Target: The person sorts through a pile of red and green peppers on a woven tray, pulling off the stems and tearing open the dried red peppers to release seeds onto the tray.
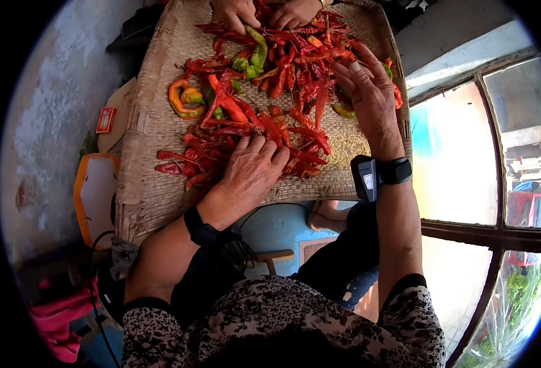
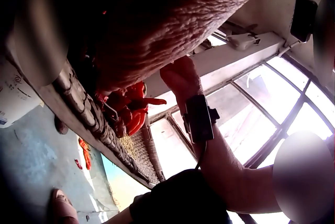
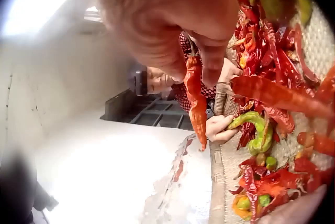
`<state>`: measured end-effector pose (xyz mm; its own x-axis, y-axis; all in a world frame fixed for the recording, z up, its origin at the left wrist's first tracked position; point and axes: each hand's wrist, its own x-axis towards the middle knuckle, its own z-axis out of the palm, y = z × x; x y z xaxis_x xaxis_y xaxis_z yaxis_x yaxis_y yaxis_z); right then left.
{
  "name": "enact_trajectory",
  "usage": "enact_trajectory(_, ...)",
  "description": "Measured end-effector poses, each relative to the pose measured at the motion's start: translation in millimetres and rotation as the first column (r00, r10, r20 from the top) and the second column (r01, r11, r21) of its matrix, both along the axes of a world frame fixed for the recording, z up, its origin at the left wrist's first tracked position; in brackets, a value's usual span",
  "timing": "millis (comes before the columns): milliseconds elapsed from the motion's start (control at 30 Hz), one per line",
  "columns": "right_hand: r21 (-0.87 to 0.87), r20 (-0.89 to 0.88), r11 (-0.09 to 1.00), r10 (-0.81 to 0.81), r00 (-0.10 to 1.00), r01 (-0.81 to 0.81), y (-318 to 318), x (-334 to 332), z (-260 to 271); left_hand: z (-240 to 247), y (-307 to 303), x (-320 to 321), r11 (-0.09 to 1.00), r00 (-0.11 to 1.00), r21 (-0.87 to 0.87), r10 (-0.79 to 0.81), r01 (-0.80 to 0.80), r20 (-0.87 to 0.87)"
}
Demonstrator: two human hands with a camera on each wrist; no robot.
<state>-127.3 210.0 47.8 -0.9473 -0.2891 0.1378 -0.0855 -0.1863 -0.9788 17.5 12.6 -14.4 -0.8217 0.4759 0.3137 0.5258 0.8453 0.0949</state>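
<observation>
My right hand [image 1: 371, 101] is raised over the right side of a woven tray [image 1: 147, 138]. Between its thumb and fingers it pinches an orange-red chili pepper [image 3: 194, 98] near the stem; the pepper hangs down, wrinkled. My left hand [image 1: 246, 172] lies over a heap of red chili peppers [image 1: 206, 150] at the tray's near side, fingertips on the peppers. In the left wrist view, red peppers [image 2: 131, 111] show below that hand, which is mostly dark there. A larger heap of dried red peppers [image 1: 289, 67] covers the tray's far half.
Across the tray, another person's hands [image 1: 236, 12] touch the far peppers, near a green pepper [image 1: 258, 52]. A curled orange-green pepper [image 1: 178, 101] lies left. Pale seeds [image 1: 350, 144] are scattered at the right. Windows [image 1: 454, 159] stand to the right, a wall [image 1: 55, 92] to the left.
</observation>
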Motion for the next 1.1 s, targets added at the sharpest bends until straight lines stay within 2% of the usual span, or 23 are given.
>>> enact_trajectory(67, 0.030, -0.235, 0.984, -0.162, 0.958, 0.174, -3.6, -6.2, 3.0, -1.6, 0.1, -0.7, 1.000, 1.000, -0.006, -0.005, 0.005, -0.003)
enact_trajectory(100, 0.254, -0.338, 0.945, -0.115, 0.934, 0.208, -0.2, -10.4, -6.4, -2.2, -0.4, -1.4, 1.000, 1.000, -0.013, -0.009, 0.009, -0.006)
enact_trajectory(133, 0.469, -0.393, 0.862, 0.007, 0.919, 0.194, 3.5, -11.2, -14.1, -2.1, -0.9, -1.7, 1.000, 1.000, -0.014, -0.008, 0.007, -0.004)
enact_trajectory(200, 0.793, -0.249, 0.608, 0.255, 0.934, 0.045, 7.1, -5.3, -24.2, -0.2, -0.5, -1.2, 1.000, 1.000, -0.015, -0.004, 0.005, 0.011)
enact_trajectory(300, 0.846, -0.408, 0.487, 0.329, 0.852, 0.217, 4.8, 11.5, -38.7, 1.7, -1.0, -0.5, 1.000, 0.999, -0.012, -0.005, 0.006, 0.040)
enact_trajectory(333, 0.848, -0.405, 0.485, 0.332, 0.852, 0.214, 5.2, 12.6, -44.4, 2.5, -1.0, 0.4, 1.000, 0.999, -0.010, -0.003, 0.004, 0.042)
enact_trajectory(400, 0.969, -0.244, 0.131, 0.429, 0.870, 0.208, 5.1, 14.5, -52.8, 4.3, -1.4, 1.2, 1.000, 1.000, -0.028, -0.006, 0.006, 0.009)
enact_trajectory(433, 0.978, -0.190, 0.157, 0.420, 0.887, 0.135, 5.6, 15.7, -54.9, 4.1, -1.9, 1.3, 1.000, 1.000, -0.028, -0.005, 0.005, 0.008)
enact_trajectory(467, 0.978, -0.191, 0.157, 0.422, 0.886, 0.136, 4.6, 17.7, -57.4, 3.4, -2.3, 1.2, 1.000, 1.000, -0.022, -0.014, 0.014, -0.003)
enact_trajectory(533, 0.969, -0.248, 0.105, 0.364, 0.898, 0.225, -0.5, 21.6, -61.6, 1.8, -2.7, 0.6, 1.000, 1.000, -0.016, -0.019, 0.018, -0.018)
enact_trajectory(667, 0.965, -0.257, 0.051, 0.388, 0.885, 0.257, -2.2, 22.4, -65.7, 0.8, -2.3, -0.1, 1.000, 0.999, -0.008, -0.025, 0.025, -0.033)
enact_trajectory(733, 0.957, -0.291, 0.140, 0.469, 0.834, 0.255, -0.3, 22.0, -64.5, 1.3, -2.4, 0.0, 1.000, 0.999, -0.007, -0.028, 0.028, -0.035)
enact_trajectory(767, 0.957, -0.291, 0.140, 0.468, 0.835, 0.255, -0.4, 22.2, -63.8, 1.6, -2.4, 0.1, 1.000, 0.999, -0.010, -0.029, 0.029, -0.025)
enact_trajectory(833, 0.842, -0.485, 0.450, 0.392, 0.782, 0.297, -8.8, 27.0, -46.1, 1.3, -2.3, -0.5, 1.000, 1.000, -0.010, -0.026, 0.026, -0.014)
enact_trajectory(867, 0.843, -0.484, 0.450, 0.397, 0.780, 0.294, -11.5, 30.1, -37.7, 0.6, -2.2, -0.5, 1.000, 1.000, -0.013, -0.027, 0.027, -0.008)
enact_trajectory(933, 0.804, -0.260, 0.594, 0.382, 0.887, -0.020, -14.9, 36.3, -24.0, -0.1, -2.4, -0.2, 1.000, 1.000, -0.015, -0.027, 0.027, -0.001)
enact_trajectory(967, 0.804, -0.259, 0.594, 0.381, 0.888, -0.020, -15.4, 37.4, -21.5, -0.1, -2.3, 0.1, 1.000, 1.000, -0.013, -0.027, 0.027, -0.012)
enact_trajectory(1033, 0.788, 0.000, 0.541, 0.480, 0.877, -0.296, -14.5, 39.1, -18.8, 0.0, -1.4, 0.4, 0.999, 0.999, -0.011, -0.032, 0.031, -0.024)
enact_trajectory(1100, 0.769, 0.010, 0.566, 0.455, 0.890, -0.298, -11.6, 25.0, -18.0, 0.4, -1.7, 0.7, 0.999, 1.000, -0.035, -0.030, 0.030, -0.002)
